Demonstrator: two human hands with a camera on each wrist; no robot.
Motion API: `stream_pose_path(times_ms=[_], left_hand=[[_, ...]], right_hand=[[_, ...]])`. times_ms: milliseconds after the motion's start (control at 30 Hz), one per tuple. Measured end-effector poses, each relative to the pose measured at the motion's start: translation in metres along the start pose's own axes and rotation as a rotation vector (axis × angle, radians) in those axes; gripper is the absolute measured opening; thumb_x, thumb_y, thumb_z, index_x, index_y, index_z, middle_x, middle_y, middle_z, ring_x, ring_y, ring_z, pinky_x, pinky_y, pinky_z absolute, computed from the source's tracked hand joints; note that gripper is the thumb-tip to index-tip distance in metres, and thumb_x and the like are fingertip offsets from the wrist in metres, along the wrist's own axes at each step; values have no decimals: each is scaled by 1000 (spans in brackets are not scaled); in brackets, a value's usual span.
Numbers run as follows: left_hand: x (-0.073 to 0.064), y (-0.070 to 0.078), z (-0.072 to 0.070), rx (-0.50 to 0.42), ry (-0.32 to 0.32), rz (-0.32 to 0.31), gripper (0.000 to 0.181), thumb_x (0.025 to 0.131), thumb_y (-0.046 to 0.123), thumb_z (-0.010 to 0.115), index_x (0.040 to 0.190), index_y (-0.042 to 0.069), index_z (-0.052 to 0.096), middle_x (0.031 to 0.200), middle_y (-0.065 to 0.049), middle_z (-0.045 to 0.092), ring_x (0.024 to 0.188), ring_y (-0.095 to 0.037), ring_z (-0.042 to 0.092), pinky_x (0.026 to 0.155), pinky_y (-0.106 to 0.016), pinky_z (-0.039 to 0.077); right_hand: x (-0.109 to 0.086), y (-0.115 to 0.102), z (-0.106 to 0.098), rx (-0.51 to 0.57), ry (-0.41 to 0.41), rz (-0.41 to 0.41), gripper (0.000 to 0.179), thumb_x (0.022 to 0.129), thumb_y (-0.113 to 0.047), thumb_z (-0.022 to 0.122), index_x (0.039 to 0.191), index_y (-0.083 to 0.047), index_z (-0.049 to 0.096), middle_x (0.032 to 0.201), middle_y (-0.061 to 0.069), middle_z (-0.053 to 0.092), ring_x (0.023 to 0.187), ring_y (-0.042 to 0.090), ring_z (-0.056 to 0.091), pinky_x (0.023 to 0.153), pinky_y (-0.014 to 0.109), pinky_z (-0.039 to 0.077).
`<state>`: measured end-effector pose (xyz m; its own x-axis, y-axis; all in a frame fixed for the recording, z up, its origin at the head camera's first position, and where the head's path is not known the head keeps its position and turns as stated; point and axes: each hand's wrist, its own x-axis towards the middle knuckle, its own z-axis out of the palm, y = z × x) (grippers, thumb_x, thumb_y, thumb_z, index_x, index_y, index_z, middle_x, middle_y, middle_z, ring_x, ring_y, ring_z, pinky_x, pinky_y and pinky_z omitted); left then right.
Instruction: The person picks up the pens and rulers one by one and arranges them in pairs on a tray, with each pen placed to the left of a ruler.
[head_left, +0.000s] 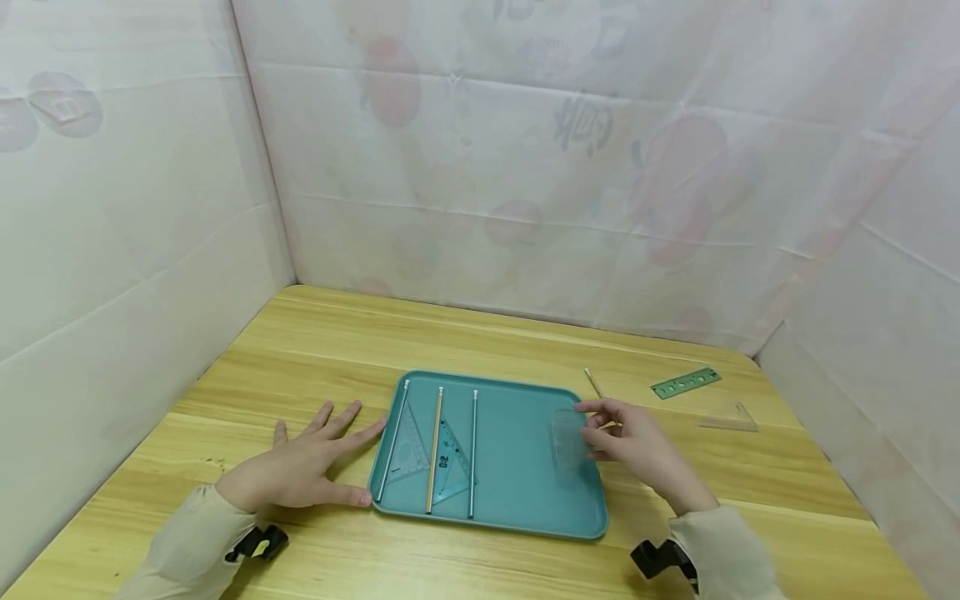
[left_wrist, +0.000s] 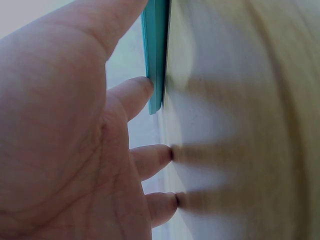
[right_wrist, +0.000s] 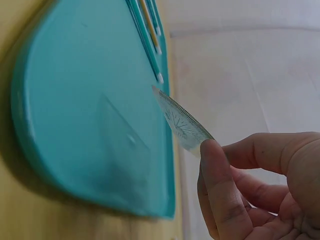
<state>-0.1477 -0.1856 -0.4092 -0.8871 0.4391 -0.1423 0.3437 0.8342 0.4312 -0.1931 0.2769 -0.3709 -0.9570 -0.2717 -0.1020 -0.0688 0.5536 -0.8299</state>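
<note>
My right hand [head_left: 630, 437] pinches a clear protractor [right_wrist: 181, 121] between thumb and fingers, above the right side of a teal tray [head_left: 525, 521]. The protractor looks blurred in the head view; the right wrist view shows its tick marks and radiating lines. On the tray's left edge rest the thumb and index finger of my left hand [head_left: 300, 467], its fingers spread on the table. Inside the tray lie a dark pencil [head_left: 392, 442], a yellow pencil [head_left: 435, 450] and a teal pencil [head_left: 473, 454]. Among them are a clear set square [head_left: 411, 446] and a bluish set square [head_left: 453, 477].
Behind my right hand lies another pencil [head_left: 593, 382], partly hidden by it. Farther right on the wooden table [head_left: 337, 312] are a green stencil ruler [head_left: 686, 382] and a clear triangular set square [head_left: 730, 419]. Pale printed cloth [head_left: 465, 167] hangs around the back and sides.
</note>
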Motion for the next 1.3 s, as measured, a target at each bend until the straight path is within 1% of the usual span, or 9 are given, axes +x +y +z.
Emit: stream_pose_path(times_ms=[200, 367, 533, 633, 867, 1133, 1300], left_hand=[[1, 0, 0, 1, -3, -5, 102, 87, 79, 70, 170, 36, 30, 179, -24, 16, 159, -67, 10, 95, -103, 1], [1, 1, 0, -2, -1, -2, 102, 87, 79, 70, 170, 36, 30, 179, -24, 16, 158, -67, 10, 95, -103, 1], [2, 1, -1, -1, 3, 3, 102, 87, 79, 70, 170, 36, 31, 179, -25, 16, 158, -68, 10, 94, -103, 1], [2, 2, -1, 1, 3, 4, 102, 87, 79, 69, 170, 35, 31, 179, -25, 16, 158, -68, 11, 94, -103, 1], [3, 1, 0, -10, -4, -5, 104, 86, 80, 70, 171, 36, 30, 179, -24, 15, 159, -67, 8, 95, -103, -2], [2, 1, 1, -6, -6, -4, 103, 87, 79, 70, 171, 36, 30, 179, -24, 14, 159, -67, 8, 94, -103, -1], [2, 1, 1, -6, -11, -6, 102, 87, 80, 69, 171, 37, 29, 180, -23, 13, 159, -66, 7, 94, -103, -2]], right_hand=[[7, -6, 18, 17, -30, -15, 42, 105, -6, 67, 144, 8, 58, 107, 13, 60, 90, 19, 69, 78, 34, 67], [13, -13, 33, 36, -45, -6, 41, 105, -6, 67, 143, 5, 60, 106, 13, 60, 88, 20, 68, 79, 33, 67], [22, -19, 44, 64, -53, -20, 41, 105, -6, 67, 144, 6, 59, 106, 13, 60, 89, 19, 70, 82, 33, 67], [27, -22, 50, 71, -53, -14, 41, 105, -6, 67, 144, 5, 60, 106, 13, 61, 89, 18, 70, 82, 31, 66], [36, -29, 63, 114, -55, 31, 44, 106, -7, 67, 149, 2, 58, 111, 13, 61, 92, 18, 70, 86, 33, 66], [50, -28, 72, 124, -40, 50, 41, 105, -4, 67, 146, 1, 61, 109, 14, 63, 92, 18, 71, 84, 31, 66], [52, -28, 77, 123, -47, 65, 39, 105, -2, 66, 144, 1, 62, 106, 13, 63, 89, 18, 72, 83, 30, 66]])
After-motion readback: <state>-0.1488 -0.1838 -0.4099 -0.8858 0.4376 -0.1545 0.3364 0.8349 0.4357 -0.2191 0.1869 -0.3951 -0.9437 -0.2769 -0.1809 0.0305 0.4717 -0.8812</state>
